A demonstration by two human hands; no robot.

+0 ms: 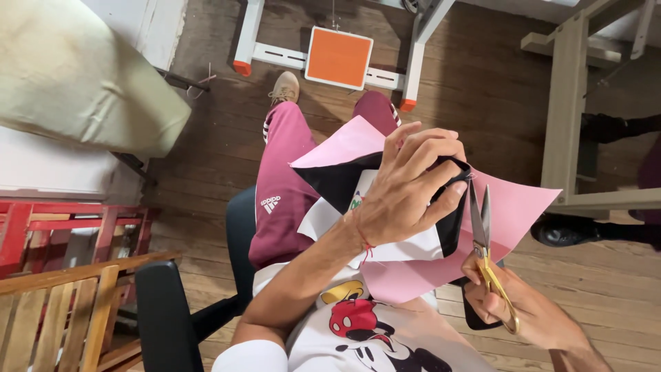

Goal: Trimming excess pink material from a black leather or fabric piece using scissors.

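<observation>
Black fabric point(344, 180) bunched in your left hand point(406, 189) sits so near the part-open scissors point(482, 234) gripped by your right hand point(523, 313) that a slip could nick your thumb.

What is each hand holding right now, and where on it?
The left hand grips the black fabric piece at its folded upper edge. The right hand holds the gold-handled scissors by their handle loops, blades pointing up.
</observation>
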